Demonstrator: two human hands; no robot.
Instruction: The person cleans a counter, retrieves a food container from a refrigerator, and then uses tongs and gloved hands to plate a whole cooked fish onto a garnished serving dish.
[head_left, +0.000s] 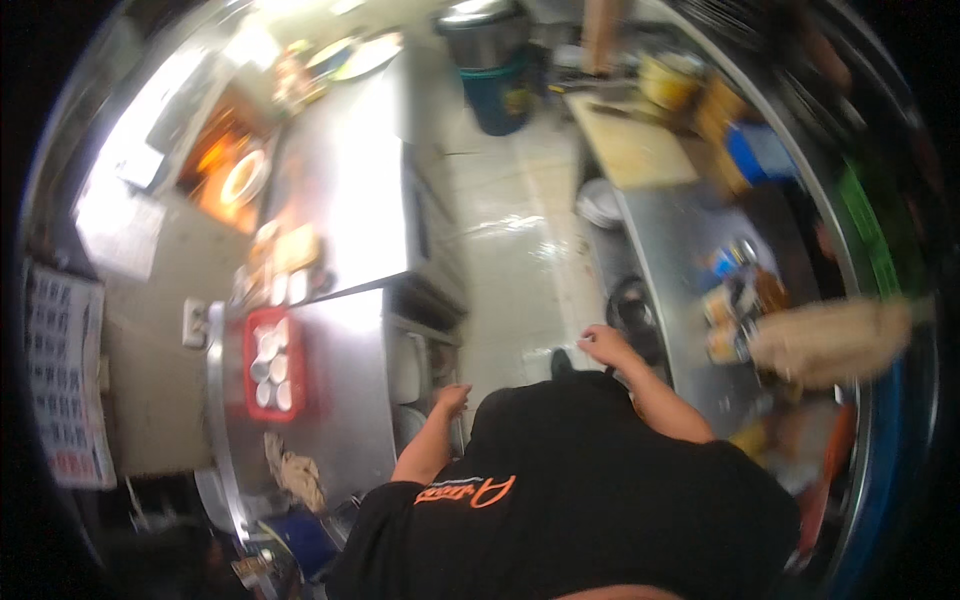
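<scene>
My left hand hangs low beside the steel counter on the left, near the shelves under it. It is small and blurred, and nothing shows in it. In front of my body on the other side, my right hand has curled fingers, close to the edge of the right-hand steel table. Whether it holds something small, I cannot tell. A red plastic tray with several white cups lies on the left counter, and a crumpled beige cloth is near it.
A tiled floor aisle runs between the counters to a teal bin. On the right table are a cutting board, several jars and a brown bag or cloth. A dark pan sits on the shelf below.
</scene>
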